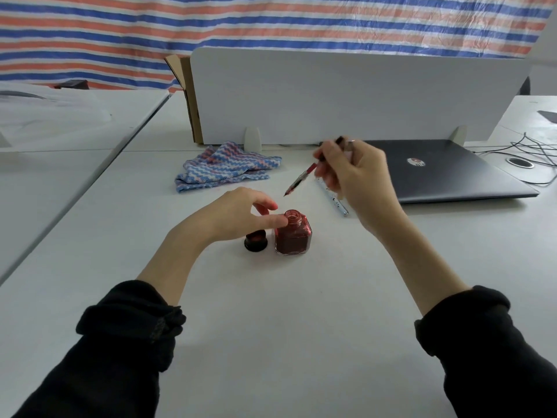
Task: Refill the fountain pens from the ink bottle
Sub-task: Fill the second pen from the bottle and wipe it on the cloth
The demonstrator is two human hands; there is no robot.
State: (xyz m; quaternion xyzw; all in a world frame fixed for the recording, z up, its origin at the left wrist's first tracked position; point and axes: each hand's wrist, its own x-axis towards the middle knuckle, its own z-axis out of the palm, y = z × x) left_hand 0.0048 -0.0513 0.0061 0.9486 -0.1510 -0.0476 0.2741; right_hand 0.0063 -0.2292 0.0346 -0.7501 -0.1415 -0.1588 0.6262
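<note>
Bright, even, diffuse light; shadows on the bench (301, 312) are faint. The right hand (352, 173) at upper centre is motion-blurred. Wide-angle bending curves lines at the frame edges.

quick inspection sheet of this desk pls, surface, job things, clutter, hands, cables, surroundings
surface: white table, no spills seen
job's things: ink bottle upright and uncapped, red ink inside; its black cap lies just left of it; fountain pen held in the air, tip pointing down toward the bottle mouth, not yet in it; a silver pen part lies on the table behind the bottle
clutter: striped cloth crumpled; closed laptop
grippers: left hand touches the bottle neck with a fingertip; right hand grips the pen
cables: black cables far right, away from the ink
surroundings: white divider panel, cardboard beside it, striped tarp behind
</note>
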